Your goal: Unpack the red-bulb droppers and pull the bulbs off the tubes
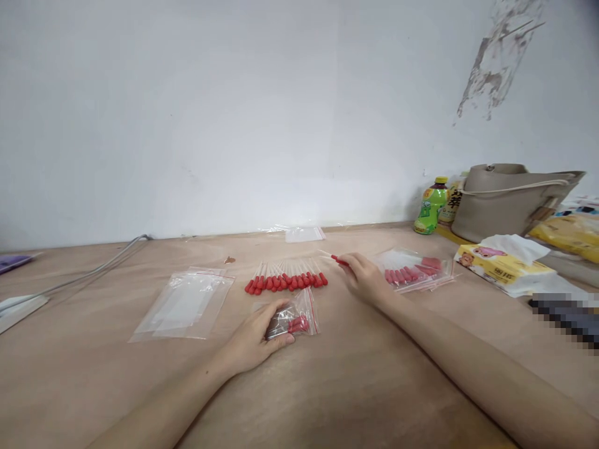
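My left hand (pixel 255 340) is closed around the side of a clear zip bag (pixel 312 312) with a red seal line, its thumb and fingers gripping the plastic. Inside that bag lie a few droppers (pixel 298 323) with red bulbs. My right hand (pixel 362 277) pinches a single dropper (pixel 337 259) by its red bulb, the thin clear stem pointing left and away. Just left of it, a row of red-bulbed droppers (pixel 290 282) lies on the table, bulbs toward me and stems toward the wall. The right hand's dropper is apart from the row.
Flat zip bags (pixel 182 305) lie at left. Filled bags of droppers (pixel 412 271) lie right of my right hand. Farther right are a yellow tissue pack (pixel 500 265), a green bottle (pixel 431 209), a grey bag (pixel 496 202) and a blurred dark object (pixel 568 318). A cable (pixel 107 265) crosses the left.
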`<state>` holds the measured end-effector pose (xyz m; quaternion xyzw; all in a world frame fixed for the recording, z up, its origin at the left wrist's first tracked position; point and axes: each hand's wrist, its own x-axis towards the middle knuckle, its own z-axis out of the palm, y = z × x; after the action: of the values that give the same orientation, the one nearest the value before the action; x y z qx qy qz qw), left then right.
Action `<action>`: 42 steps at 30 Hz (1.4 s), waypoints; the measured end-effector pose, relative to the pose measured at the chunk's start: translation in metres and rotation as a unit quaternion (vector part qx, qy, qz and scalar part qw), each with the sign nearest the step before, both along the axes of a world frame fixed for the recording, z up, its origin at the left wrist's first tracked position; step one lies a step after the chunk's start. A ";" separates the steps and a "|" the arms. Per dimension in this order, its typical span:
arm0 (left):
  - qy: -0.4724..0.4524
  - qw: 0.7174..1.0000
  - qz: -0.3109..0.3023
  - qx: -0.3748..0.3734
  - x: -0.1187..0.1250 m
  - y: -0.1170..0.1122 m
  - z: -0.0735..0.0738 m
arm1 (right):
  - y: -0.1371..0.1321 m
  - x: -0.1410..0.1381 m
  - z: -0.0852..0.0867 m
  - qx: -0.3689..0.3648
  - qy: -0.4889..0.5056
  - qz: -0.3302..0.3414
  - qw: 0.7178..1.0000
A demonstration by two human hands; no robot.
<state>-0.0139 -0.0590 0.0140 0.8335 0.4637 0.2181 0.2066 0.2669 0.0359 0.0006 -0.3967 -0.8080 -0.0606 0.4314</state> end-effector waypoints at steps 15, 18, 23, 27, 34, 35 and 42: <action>0.003 1.000 -0.002 0.010 0.001 0.000 0.000 | -0.005 -0.010 -0.012 -0.098 -0.112 0.080 0.986; 0.001 1.000 -0.003 0.013 0.001 0.000 0.000 | -0.009 -0.009 -0.011 -0.146 -0.039 0.078 0.985; 0.006 1.000 -0.005 0.014 0.001 -0.001 0.001 | -0.012 -0.009 -0.010 -0.172 0.007 0.079 0.982; 0.006 1.000 -0.001 0.008 0.000 -0.001 0.001 | -0.016 -0.010 -0.005 -0.152 0.018 0.085 0.985; 0.013 1.000 -0.018 0.010 -0.001 -0.001 0.000 | -0.046 -0.028 0.009 -0.115 -0.036 0.091 0.989; 0.015 1.000 -0.022 0.008 -0.001 0.000 0.000 | -0.050 -0.032 0.010 -0.121 -0.042 0.106 0.986; 0.020 0.998 -0.048 0.026 -0.003 0.000 -0.004 | -0.063 -0.057 0.010 -0.198 -0.077 0.196 0.957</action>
<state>-0.0167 -0.0587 0.0103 0.8638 0.4217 0.2033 0.1863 0.2095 -0.0273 0.0105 -0.3019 -0.8966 0.1565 0.2836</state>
